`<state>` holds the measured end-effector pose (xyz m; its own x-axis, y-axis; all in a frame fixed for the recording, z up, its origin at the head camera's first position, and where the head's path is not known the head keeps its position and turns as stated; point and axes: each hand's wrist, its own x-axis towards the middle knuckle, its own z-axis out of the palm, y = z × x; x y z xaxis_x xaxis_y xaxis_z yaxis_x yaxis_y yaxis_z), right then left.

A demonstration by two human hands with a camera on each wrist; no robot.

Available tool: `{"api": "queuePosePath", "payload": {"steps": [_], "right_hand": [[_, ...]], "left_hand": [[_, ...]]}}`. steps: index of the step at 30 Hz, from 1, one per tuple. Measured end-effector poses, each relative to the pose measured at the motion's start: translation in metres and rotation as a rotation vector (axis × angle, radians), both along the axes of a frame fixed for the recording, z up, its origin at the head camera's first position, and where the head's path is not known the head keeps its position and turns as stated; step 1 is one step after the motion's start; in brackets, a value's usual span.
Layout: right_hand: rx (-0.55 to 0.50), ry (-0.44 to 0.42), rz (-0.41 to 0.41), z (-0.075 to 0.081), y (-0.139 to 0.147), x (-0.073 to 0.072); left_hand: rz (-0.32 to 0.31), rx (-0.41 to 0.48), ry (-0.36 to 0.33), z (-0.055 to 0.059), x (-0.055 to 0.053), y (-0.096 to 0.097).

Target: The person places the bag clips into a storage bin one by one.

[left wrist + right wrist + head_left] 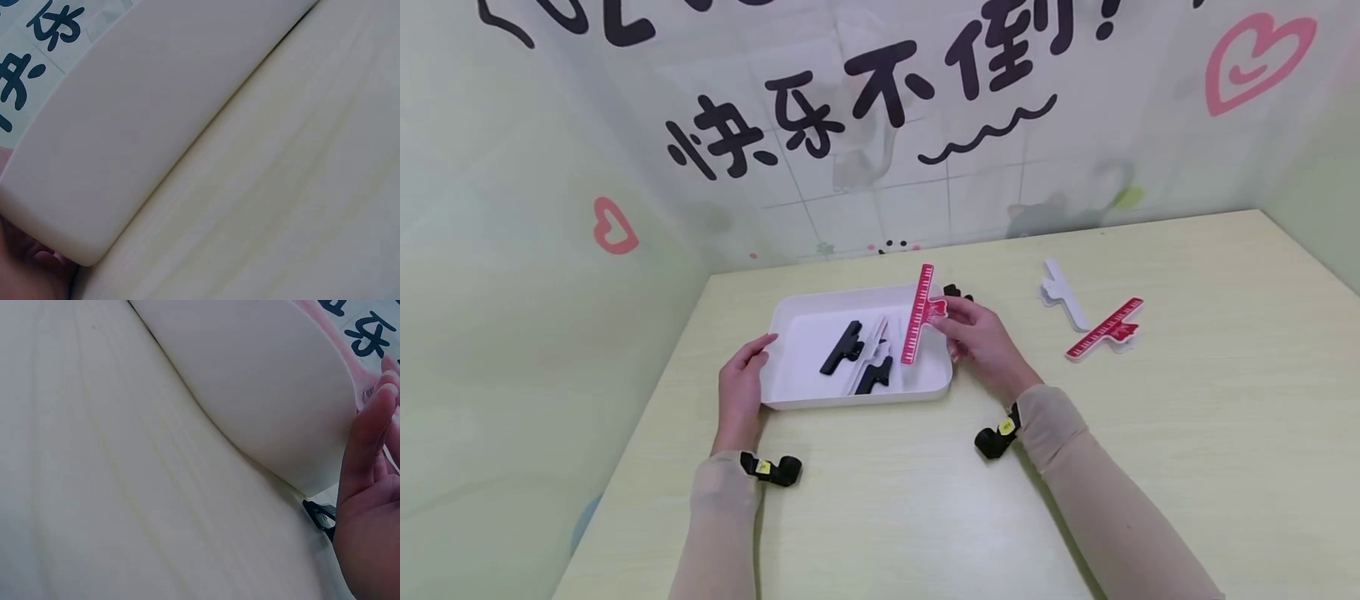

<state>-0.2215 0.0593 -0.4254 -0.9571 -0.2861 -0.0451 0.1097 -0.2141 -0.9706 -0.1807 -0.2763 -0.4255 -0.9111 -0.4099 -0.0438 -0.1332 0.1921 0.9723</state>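
A shallow white tray [790, 358] sits on the table, and my left hand [742, 379] holds it by its left end. In the left wrist view, the fingers of that hand [22, 265] show at the tray's corner. Over the tray's right side, my right hand [977, 337] pinches a red clip [917, 317] with a white piano-key pattern by its grip tab. Inside the tray lie a black clip [842, 348], a second black clip [875, 377] and a white clip [867, 358] between them. The right wrist view shows the right hand [372, 506] beside the tray wall.
Right of the tray, a white clip [1063, 292] and another red piano-key clip [1105, 330] lie on the table [1210, 400]. A black clip [953, 291] is partly hidden behind the right hand. A printed wall sheet [880, 183] hangs behind the table.
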Motion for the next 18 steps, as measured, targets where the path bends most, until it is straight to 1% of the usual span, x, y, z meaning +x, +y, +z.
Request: {"api": "queuePosePath", "payload": {"steps": [3, 6, 13, 18], "right_hand": [[0.052, 0.01, -0.006, 0.0, -0.001, -0.002], [0.152, 0.026, -0.007, 0.002, -0.001, -0.003], [0.479, 0.051, -0.004, 0.016, -0.004, -0.002], [0.678, 0.082, -0.003, 0.028, -0.011, 0.003]], "left_hand": [[-0.002, -0.001, 0.007, 0.0, 0.0, 0.0], [-0.003, 0.005, 0.018, 0.0, 0.0, 0.0], [-0.001, 0.016, -0.024, 0.001, 0.0, 0.001], [0.003, 0.015, 0.003, 0.0, 0.0, 0.0]]}}
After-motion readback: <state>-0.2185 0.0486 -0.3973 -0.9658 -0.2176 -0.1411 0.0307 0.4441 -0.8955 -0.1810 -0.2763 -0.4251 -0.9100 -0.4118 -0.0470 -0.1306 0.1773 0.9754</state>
